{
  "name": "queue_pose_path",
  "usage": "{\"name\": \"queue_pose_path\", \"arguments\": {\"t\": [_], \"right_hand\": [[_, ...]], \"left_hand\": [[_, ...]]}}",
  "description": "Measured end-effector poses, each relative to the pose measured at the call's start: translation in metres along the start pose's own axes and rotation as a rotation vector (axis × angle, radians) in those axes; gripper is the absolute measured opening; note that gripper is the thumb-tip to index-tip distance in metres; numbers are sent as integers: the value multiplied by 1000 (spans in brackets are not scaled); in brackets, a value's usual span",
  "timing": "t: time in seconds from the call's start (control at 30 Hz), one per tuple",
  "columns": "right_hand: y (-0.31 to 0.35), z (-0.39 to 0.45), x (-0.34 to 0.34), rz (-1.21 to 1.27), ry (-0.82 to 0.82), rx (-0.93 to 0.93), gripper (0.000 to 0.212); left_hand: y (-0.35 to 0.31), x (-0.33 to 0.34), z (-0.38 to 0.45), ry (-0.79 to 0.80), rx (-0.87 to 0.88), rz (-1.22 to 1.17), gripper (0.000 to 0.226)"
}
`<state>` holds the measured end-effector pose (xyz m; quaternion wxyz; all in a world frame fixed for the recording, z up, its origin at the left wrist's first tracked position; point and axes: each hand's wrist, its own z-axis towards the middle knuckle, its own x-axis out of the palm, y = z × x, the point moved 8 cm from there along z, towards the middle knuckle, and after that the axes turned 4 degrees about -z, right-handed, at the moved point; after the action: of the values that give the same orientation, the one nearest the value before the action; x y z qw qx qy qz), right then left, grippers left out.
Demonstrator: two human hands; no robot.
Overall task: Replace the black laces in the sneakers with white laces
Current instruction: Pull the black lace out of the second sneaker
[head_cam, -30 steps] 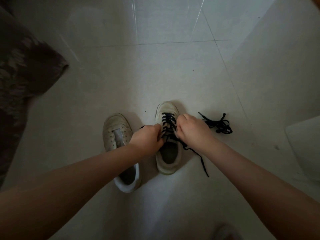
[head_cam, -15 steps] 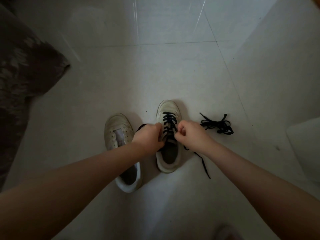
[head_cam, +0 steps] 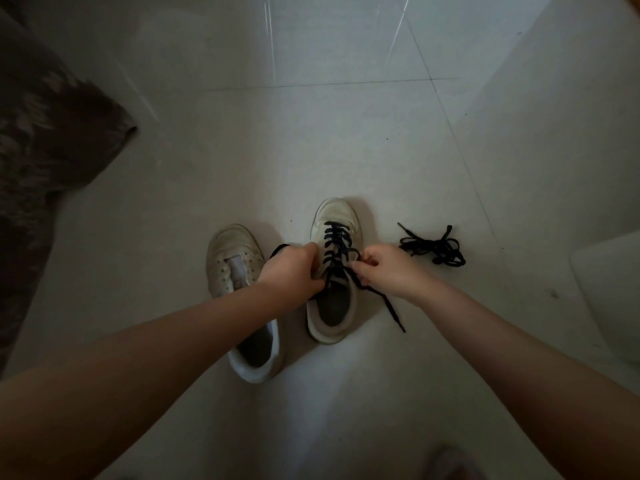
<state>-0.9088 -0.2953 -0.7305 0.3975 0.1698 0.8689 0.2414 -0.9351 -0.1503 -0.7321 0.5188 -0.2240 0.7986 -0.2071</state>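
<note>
Head camera looked down at two worn white leather sneakers on a pale tiled floor [head_cam: 346, 133]. The left hand [head_cam: 294, 271] and right hand [head_cam: 388, 268] each pinched the black lace [head_cam: 337, 244] threaded in the right-side sneaker [head_cam: 334, 271]. Unlacing would go best one crossing at a time, with the shoe steadied. A removed black lace [head_cam: 434, 245] lay near; the left-side sneaker [head_cam: 239, 271] had none.

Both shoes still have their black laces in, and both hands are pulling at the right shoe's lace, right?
Not quite. In the head view only the right shoe is laced; the left shoe has none, and a loose lace lies on the floor. Both the left hand and right hand do pull it.
</note>
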Motion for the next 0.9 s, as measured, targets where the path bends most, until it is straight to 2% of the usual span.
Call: {"name": "queue_pose_path", "arguments": {"t": [0.07,0.13,0.2,0.27,0.37,0.43,0.6,0.67,0.73,0.77,0.8,0.9], "right_hand": [[6,2,-15,-188,-97,-68,15],[13,2,-40,-369,-263,-147,10],[17,0,-54,-428,-352,-191,9],[13,0,-49,-319,-339,-148,15],[-3,4,-16,-128,-111,21,43],[-6,2,-2,-51,-35,30,52],[7,3,-6,-98,-139,-42,20],[5,4,-29,-74,-283,-29,17],[-9,1,-62,50,-450,40,19],[-16,0,-71,111,-480,64,19],[-20,0,-73,137,-455,74,20],[-13,-1,-42,41,-202,50,28]], "left_hand": [[0,1,-1,4,7,13,23],[1,2,-2,4,6,14,22],[2,1,-3,-1,4,6,22],[2,0,-3,-5,5,9,23],[2,0,-4,-21,10,-3,24],[1,0,-4,-19,5,-7,24],[2,0,-2,-7,-10,-2,24],[4,0,-3,-11,-20,-24,24],[7,-1,-6,-25,-36,-67,24],[8,-2,-6,-33,-39,-81,25],[8,-2,-6,-39,-40,-86,25],[6,-2,-5,-38,-45,-70,23]]}}
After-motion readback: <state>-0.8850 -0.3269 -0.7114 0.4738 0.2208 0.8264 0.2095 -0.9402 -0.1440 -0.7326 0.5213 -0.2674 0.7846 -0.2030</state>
